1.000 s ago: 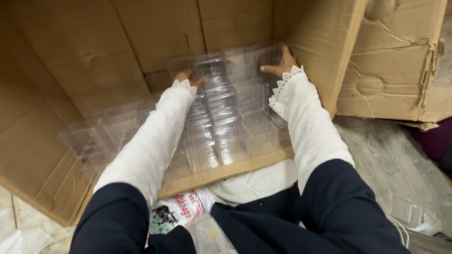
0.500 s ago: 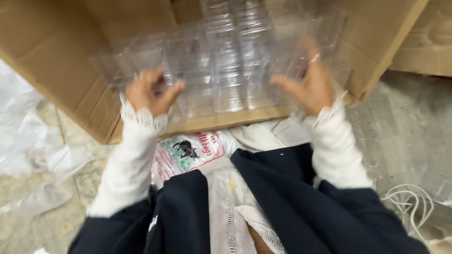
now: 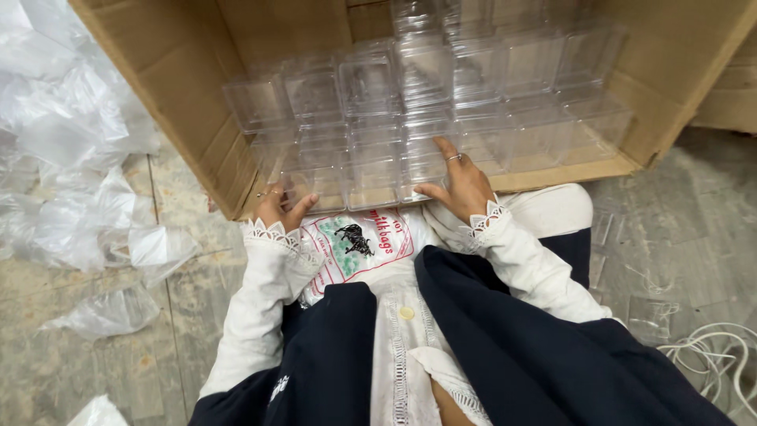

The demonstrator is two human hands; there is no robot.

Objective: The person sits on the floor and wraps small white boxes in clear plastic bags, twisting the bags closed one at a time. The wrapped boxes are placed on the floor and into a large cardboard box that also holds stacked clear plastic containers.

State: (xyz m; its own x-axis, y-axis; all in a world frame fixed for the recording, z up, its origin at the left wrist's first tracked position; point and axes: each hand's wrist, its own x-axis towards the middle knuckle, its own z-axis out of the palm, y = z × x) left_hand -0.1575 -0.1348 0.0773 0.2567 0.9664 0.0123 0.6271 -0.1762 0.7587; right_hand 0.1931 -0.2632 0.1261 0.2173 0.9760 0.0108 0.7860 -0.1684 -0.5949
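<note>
Several clear plastic boxes (image 3: pixel 426 110) stand in rows inside a big cardboard carton (image 3: pixel 181 71) lying on its side. My left hand (image 3: pixel 280 207) grips the near left end of the front row, fingers curled on a clear box (image 3: pixel 315 177). My right hand (image 3: pixel 459 185) lies on the front row near the middle, fingers spread over a clear box (image 3: pixel 422 162), thumb at its near edge. Both wrists wear white lace cuffs.
A printed white bag (image 3: pixel 359 244) rests on my lap just below the carton's front edge. Crumpled clear plastic wrap (image 3: pixel 71 181) is heaped on the stone floor at left. A white cord (image 3: pixel 710 355) lies at lower right.
Both hands have come down and inward from the sides of the box stack to the front row. The view has shifted, showing more of the carton.
</note>
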